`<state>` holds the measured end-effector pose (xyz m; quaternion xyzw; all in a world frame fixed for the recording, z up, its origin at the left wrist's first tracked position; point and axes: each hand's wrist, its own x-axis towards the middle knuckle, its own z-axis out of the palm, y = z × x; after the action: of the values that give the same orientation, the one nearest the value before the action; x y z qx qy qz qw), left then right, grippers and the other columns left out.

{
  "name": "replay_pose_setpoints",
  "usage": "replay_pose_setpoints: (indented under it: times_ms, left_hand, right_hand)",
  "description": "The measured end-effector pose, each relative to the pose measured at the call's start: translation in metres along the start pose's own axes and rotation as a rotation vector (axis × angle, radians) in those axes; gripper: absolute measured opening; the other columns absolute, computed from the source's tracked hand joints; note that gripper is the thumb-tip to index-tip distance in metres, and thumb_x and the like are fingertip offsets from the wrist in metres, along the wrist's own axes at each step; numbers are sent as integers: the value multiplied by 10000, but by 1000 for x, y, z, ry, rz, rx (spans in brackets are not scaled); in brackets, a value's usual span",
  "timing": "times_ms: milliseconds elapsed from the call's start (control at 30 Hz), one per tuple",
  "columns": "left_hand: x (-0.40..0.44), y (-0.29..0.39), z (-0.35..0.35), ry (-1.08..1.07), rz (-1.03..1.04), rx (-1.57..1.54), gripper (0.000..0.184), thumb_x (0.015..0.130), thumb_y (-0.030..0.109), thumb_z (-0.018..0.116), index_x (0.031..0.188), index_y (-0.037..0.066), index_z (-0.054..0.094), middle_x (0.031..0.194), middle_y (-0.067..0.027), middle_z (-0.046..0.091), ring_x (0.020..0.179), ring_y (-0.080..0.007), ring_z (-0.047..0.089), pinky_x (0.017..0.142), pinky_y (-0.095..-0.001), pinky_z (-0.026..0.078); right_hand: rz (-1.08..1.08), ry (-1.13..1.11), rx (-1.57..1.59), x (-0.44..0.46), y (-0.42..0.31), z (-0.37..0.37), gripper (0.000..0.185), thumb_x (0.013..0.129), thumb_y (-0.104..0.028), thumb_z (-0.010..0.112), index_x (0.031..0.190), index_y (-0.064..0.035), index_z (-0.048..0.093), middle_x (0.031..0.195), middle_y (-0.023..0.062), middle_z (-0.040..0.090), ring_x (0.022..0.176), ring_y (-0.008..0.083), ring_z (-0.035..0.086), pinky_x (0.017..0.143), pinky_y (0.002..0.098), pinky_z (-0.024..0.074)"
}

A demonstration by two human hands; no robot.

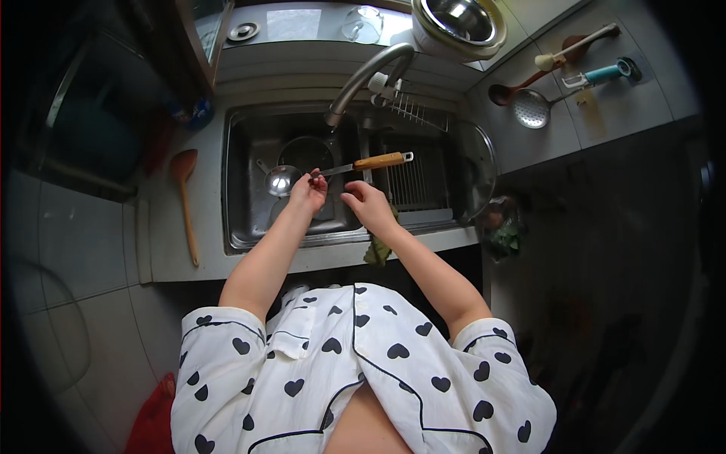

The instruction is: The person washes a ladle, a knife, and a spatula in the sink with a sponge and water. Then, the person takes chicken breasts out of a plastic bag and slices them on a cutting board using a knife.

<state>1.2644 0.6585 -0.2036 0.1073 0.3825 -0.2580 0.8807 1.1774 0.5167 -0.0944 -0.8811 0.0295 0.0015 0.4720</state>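
Utensil [382, 160] in hand: its metal shank spans the left basin while its wooden handle reaches right, over the divider. Around it, a pale counter [170, 246] frames the two-basin sink [229, 181], the place likely chosen to keep drips contained. A glass lid [484, 170] leans at the sink's right end, perhaps stood there to save room, near a wire rack [412, 181] in the right basin that looks suited to draining. The tap [352, 98] arches above the divider. A dark pan [302, 151] sits in the left basin, and a wooden spatula [184, 170] lies on the counter to the left, apparently parked out of the way. Smaller still, the left hand [310, 193] has its fingers closed together on the shank, palm partly upward, a hold that seems to keep the handle level. A shiny bowl [282, 181] shows just beside it; whether it is the utensil's head cannot be told. The right hand [368, 203] waits near the shank, empty, fingers loosely curled, thumb and forefinger slightly apart, apparently touching nothing.
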Motion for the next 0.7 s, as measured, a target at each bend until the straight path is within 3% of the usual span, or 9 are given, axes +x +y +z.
replay_pose_setpoints:
  times_ms: [67,133,200,300,400,467,500,533,700]
  left_hand:
    - [-5,-10,1,-74,-49,-48,294,954,217,366,900,-1,557,701,-59,486,623,-152,517,612,-270,518]
    - [-17,-18,7,-139,-103,-6,307,951,252,392,928,-7,554,757,-73,506,658,-174,536,648,-287,521]
    - [-30,-22,15,-168,-141,86,286,939,269,426,938,19,564,786,-64,539,681,-156,548,601,-268,514]
    - [-35,-11,15,-83,-245,553,344,944,336,400,913,46,581,747,-27,544,656,-135,552,574,-270,500]
    - [-45,-5,15,-8,268,1235,192,849,228,512,937,85,604,773,-23,544,635,-111,530,572,-260,461]
    - [-51,-5,19,-239,984,1540,265,761,130,565,1020,95,607,889,-66,543,716,-172,540,677,-292,473]
    - [-74,-1,39,-336,918,1658,410,708,99,609,1114,148,585,1052,-107,523,825,-218,549,741,-308,472]
    - [-73,-1,43,-549,1083,1690,421,714,110,618,1129,164,579,1156,-87,509,890,-258,558,744,-322,472]
    - [-90,7,68,-657,995,1843,276,750,59,580,1020,91,624,967,-97,628,844,-268,615,726,-307,481]
  right_hand:
    - [452,-21,577,13,-8,4,464,820,-318,641,1090,37,515,664,30,565,500,50,494,440,185,405]
    - [555,88,876,26,-12,3,369,805,-370,647,946,-38,569,620,25,563,442,47,466,395,179,354]
    - [474,227,1000,31,-10,2,279,857,-322,593,898,-47,566,597,23,566,451,40,476,403,181,365]
    - [287,238,736,30,-16,-3,219,904,-238,528,937,-30,586,629,29,573,501,41,490,445,182,390]
    - [24,184,349,21,-33,-14,179,903,-173,521,939,-21,609,638,34,573,535,49,510,473,209,407]
    - [-152,181,26,16,-38,-17,155,891,-140,534,945,-21,619,644,37,567,559,56,524,496,230,421]
    - [-189,131,-124,14,-37,-19,148,859,-97,561,982,-35,617,700,70,591,617,108,572,562,270,453]
    - [-257,140,-121,14,-38,-18,155,851,-84,564,988,-32,615,727,83,600,637,129,584,579,276,460]
    - [-334,61,-45,8,-55,-18,252,787,29,570,1030,-26,602,942,149,616,851,265,615,728,295,480]
